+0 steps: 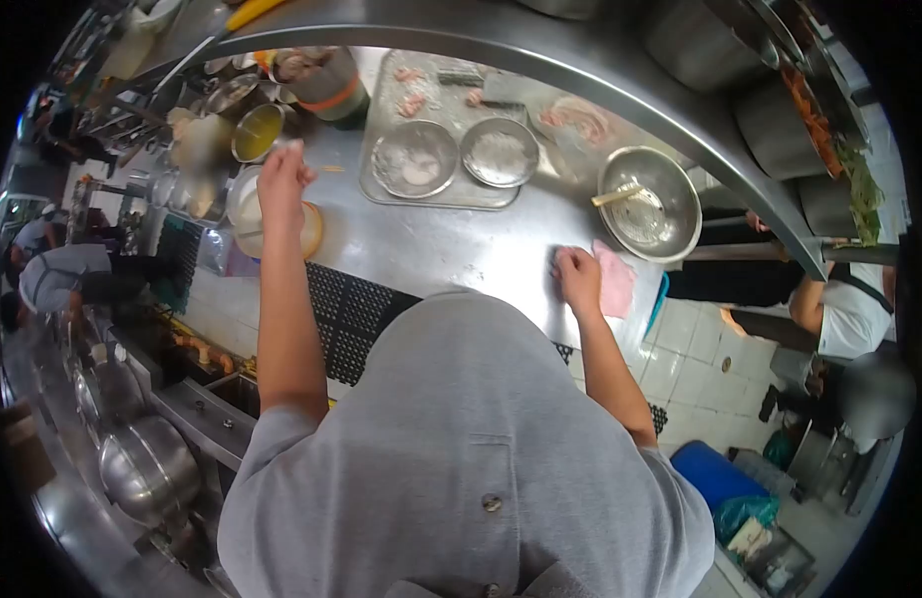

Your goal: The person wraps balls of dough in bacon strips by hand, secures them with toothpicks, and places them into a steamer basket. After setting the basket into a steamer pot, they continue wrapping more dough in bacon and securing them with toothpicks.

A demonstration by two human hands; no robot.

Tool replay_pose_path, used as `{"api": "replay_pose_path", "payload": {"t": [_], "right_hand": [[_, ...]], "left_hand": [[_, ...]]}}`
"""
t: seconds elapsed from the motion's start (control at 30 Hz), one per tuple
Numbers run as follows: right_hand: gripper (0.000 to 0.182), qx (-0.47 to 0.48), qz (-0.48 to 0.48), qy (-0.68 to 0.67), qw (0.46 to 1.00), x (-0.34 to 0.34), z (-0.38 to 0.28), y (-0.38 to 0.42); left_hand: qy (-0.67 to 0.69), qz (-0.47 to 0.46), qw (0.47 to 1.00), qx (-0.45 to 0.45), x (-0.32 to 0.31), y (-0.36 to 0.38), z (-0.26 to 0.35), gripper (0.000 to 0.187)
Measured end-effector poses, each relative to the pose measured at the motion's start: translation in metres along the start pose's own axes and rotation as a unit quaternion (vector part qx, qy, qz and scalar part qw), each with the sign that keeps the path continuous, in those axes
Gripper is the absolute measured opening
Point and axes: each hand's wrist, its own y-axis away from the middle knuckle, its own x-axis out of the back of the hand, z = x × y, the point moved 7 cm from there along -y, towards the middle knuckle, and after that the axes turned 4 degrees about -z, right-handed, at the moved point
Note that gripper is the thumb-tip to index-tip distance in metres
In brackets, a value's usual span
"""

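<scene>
My left hand (284, 177) is raised at the left of the steel table, its fingers curled together above a white tub (247, 204) with a yellow rim. Whatever it may hold is too small to make out. Low over the front right of the table, my right hand (578, 275) is closed beside a pink cloth (616, 279). Its curled fingers hide anything inside them. On a metal tray (436, 197) stand two steel bowls, the left one (415, 159) and the right one (501, 152), both with white powder in them.
A large steel bowl (648, 204) with a brush-like tool stands at the right. Behind the tray lies a plastic bag (577, 122) of pale meat. A bowl of yellow liquid (259, 133) is at the left. A steel shelf (540, 62) overhangs the back. Other people work on both sides.
</scene>
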Motion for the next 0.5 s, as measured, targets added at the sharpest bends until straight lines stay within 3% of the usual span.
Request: {"api": "replay_pose_path", "payload": {"t": [0.07,0.1,0.33,0.43,0.5], "right_hand": [[0.023,-0.005,-0.031,-0.001,0.999,-0.019,-0.007,-0.01],[0.029,0.039,-0.037,0.055,0.997,-0.027,-0.005,-0.022],[0.022,0.114,-0.172,0.077,0.975,-0.102,-0.112,-0.08],[0.023,0.142,-0.204,0.09,0.965,-0.134,-0.143,-0.12],[0.027,0.256,-0.166,0.166,0.938,-0.157,-0.196,-0.123]], "left_hand": [[-0.035,-0.024,0.998,0.05,0.003,0.037,-0.048,0.024],[-0.062,-0.033,0.995,0.072,0.006,0.053,-0.07,0.024],[0.033,-0.008,0.978,0.205,0.006,0.169,-0.15,0.028],[0.039,0.037,0.979,0.199,0.02,0.192,-0.158,0.025],[0.045,0.066,0.979,0.189,0.032,0.206,-0.156,0.024]]}}
